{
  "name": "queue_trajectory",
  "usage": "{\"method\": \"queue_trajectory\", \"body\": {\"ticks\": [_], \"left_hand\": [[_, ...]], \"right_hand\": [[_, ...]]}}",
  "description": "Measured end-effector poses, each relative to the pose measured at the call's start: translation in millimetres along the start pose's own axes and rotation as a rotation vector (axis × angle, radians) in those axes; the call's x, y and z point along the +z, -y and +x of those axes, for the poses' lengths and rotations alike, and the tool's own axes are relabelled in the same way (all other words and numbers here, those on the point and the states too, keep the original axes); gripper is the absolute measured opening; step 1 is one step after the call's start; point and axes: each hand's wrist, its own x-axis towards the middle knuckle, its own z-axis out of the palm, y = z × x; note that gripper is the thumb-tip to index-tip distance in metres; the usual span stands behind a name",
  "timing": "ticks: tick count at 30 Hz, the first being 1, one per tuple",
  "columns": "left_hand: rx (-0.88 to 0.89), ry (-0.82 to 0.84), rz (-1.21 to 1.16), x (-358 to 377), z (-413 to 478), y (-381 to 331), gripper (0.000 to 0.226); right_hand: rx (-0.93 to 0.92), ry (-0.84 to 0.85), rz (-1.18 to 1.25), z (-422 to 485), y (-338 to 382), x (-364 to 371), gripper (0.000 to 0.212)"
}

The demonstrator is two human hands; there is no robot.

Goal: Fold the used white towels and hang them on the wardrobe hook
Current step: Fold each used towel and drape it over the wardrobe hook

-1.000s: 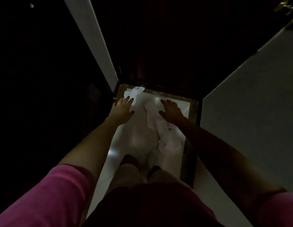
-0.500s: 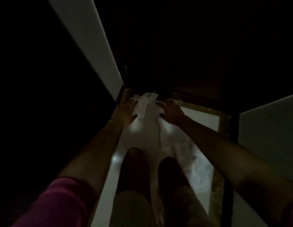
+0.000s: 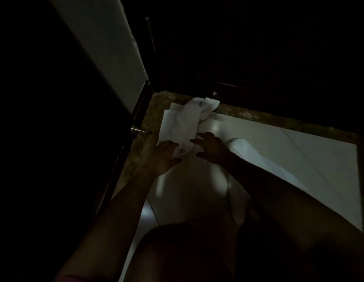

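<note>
A glossy white tiled floor (image 3: 319, 159) is gleaming in a dim room. A rumpled white cloth towel (image 3: 187, 123) is lying on it, stretching away beyond the fingertips. The left hand (image 3: 165, 157) and right hand (image 3: 213, 149) are touching its near end, fingers spread flat, grasping nothing.

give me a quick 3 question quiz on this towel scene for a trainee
1. True or false: the white towel lies on the floor.
2. Which hand is nearer the metal door knob? A) left hand B) right hand
3. Fill in: both hands are at the towel with their fingers ____, not clenched round it.

Key: 1 true; 2 A; 3 spread.
</note>
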Motion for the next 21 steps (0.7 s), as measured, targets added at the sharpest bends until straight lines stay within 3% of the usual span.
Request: {"method": "queue_trajectory", "body": {"ticks": [4, 6, 11, 13, 17, 21], "left_hand": [[-0.075, -0.082, -0.151, 50.5, 11.2, 1.6, 0.046], [-0.079, -0.058, -0.111, 68.4, 19.6, 1.4, 0.046], [-0.191, -0.125, -0.188, 86.4, 42.5, 4.1, 0.030], [-0.235, -0.178, -0.226, 75.3, 47.4, 4.0, 0.025], [-0.304, -0.229, -0.547, 16.9, 37.3, -4.2, 0.021], [-0.324, -0.236, -0.643, -75.3, 10.8, -31.6, 0.022]], "right_hand": [[0.024, -0.030, 0.039, 24.8, -1.3, 54.4, 0.055], [0.027, -0.071, 0.079, 35.5, -0.7, 72.2, 0.049], [0.009, -0.216, 0.123, 58.9, -4.3, 80.0, 0.031], [-0.070, -0.248, 0.130, 58.0, -7.1, 65.7, 0.026], [-0.213, -0.352, 0.195, 38.8, 3.5, 11.7, 0.019], [-0.202, -0.353, 0.235, -3.6, 32.5, -70.1, 0.020]]}}
